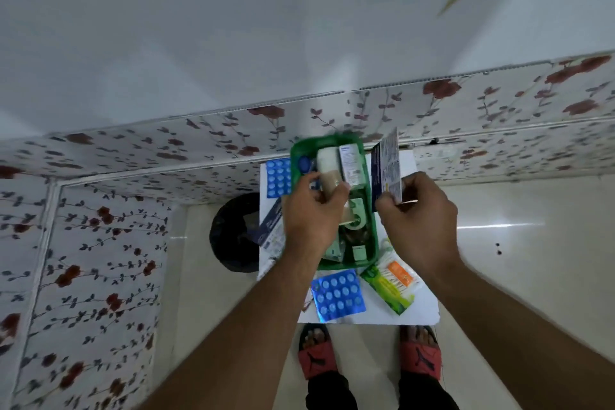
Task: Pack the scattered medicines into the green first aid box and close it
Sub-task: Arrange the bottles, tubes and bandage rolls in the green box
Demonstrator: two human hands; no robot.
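The green first aid box (373, 233) stands open on a small white table (422, 313), holding a white box, rolls of tape and other items. My left hand (311, 213) is over the box and grips a beige bandage roll (329, 181) inside it. To the right of the box, my right hand (421, 210) pinches a dark blue and white medicine carton (386, 170) upright above the table. Two blue blister packs lie outside the box: one (337, 294) at the front, one (279, 178) at the back left. A green and orange packet (391, 283) lies front right.
A dark blue strip pack (271, 226) lies on the table's left edge. A black round bin (236, 233) stands on the floor to the left. Floral wall panels (100, 243) close the left and back sides. My feet in red sandals (421, 356) stand at the table's front.
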